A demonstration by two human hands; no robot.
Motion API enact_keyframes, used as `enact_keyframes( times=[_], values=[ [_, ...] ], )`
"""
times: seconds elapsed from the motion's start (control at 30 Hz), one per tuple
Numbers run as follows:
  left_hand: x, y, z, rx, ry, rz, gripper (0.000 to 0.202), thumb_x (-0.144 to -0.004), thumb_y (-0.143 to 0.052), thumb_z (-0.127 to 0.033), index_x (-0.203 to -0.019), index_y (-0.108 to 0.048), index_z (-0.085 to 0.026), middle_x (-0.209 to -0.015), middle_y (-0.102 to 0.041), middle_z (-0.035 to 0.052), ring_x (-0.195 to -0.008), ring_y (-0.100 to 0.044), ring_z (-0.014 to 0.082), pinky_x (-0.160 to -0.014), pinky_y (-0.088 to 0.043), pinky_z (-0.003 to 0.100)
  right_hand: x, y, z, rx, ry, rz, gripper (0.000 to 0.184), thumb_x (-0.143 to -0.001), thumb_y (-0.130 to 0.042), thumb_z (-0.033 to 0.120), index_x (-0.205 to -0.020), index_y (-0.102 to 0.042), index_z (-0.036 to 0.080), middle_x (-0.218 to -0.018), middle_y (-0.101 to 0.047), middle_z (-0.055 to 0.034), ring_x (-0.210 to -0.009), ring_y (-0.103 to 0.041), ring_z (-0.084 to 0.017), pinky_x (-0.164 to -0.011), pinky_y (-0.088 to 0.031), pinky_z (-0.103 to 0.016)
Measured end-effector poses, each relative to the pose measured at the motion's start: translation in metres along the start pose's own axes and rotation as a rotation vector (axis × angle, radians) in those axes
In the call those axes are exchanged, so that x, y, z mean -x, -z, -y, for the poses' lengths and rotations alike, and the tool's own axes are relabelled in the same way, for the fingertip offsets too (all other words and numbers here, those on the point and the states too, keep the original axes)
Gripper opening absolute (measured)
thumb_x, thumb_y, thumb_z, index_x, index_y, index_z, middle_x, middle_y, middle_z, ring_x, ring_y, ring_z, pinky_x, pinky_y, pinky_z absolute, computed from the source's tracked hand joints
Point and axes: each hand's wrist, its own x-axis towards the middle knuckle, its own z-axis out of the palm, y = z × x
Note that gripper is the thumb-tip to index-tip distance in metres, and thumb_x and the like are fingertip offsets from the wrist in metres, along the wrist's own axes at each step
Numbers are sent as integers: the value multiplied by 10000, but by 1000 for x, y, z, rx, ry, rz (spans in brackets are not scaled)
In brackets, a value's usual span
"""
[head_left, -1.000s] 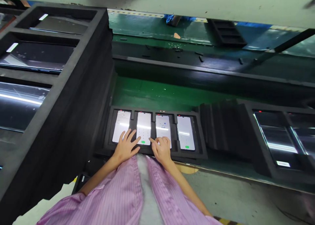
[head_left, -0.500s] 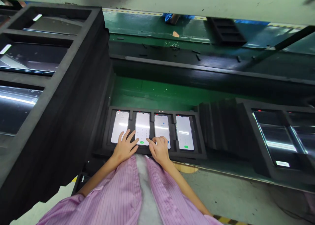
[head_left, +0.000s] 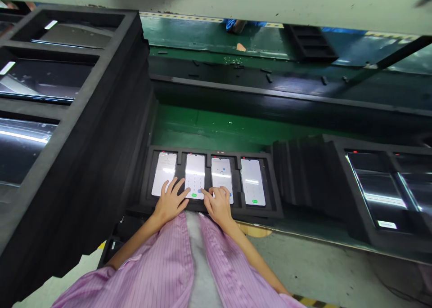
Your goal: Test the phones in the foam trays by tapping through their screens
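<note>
A black foam tray [head_left: 276, 191] holds several smartphones with lit screens in a row of slots. My left hand [head_left: 169, 204] lies with fingers spread over the lower part of the leftmost phone [head_left: 164, 164], its thumb side reaching the second phone [head_left: 195, 168]. That second phone displays a dial keypad with a green call button. My right hand [head_left: 218, 204] has its index finger out on the keypad's lower right, where a bluish highlight shows; its other fingers are bent over the third phone [head_left: 221, 166]. The rightmost phone [head_left: 253, 180], also with a green button, is untouched.
Tall stacked foam trays [head_left: 111, 92] with dark-screened phones rise on the left. Another tray stack [head_left: 303, 177] stands right, a dark phone [head_left: 378, 186] on top. Behind runs a dark ledge [head_left: 249, 87]; small black pieces lie beyond it. A pale beam [head_left: 270, 2] crosses the top.
A bluish highlight has appeared under my right index finger on the second phone's keypad. Faint text now shows on the leftmost screen. Both hands stay in nearly the same place.
</note>
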Motion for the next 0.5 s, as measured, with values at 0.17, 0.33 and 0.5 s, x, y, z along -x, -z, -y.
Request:
enact_keyframes(
  times=[0.17,0.33,0.5],
  values=[
    [0,1,-1,-137,-37,-2,361,-857,-446,-320,-1190,-574,-259,-1339,-470,100,-1256,-362,298,-1020,-262,500,1,-1,0,2,5,14,319,-893,-351,191,-930,-668,199,-740,-516,-27,-729,-445,-145,-866,-309,-343],
    [0,4,-4,-248,-58,-34,361,-875,-416,-323,-1198,-565,-260,-1323,-484,90,-1244,-378,277,-1005,-297,477,0,-2,-1,16,-16,51,323,-899,-345,210,-975,-659,198,-773,-529,-36,-758,-445,-154,-875,-306,-353],
    [0,4,-4,-285,-81,-61,346,-879,-408,-335,-1160,-593,-251,-1296,-507,100,-1221,-401,287,-986,-314,482,-1,-1,1,4,14,71,329,-905,-343,241,-994,-658,198,-825,-534,-53,-813,-453,-167,-900,-285,-370]
  ],
)
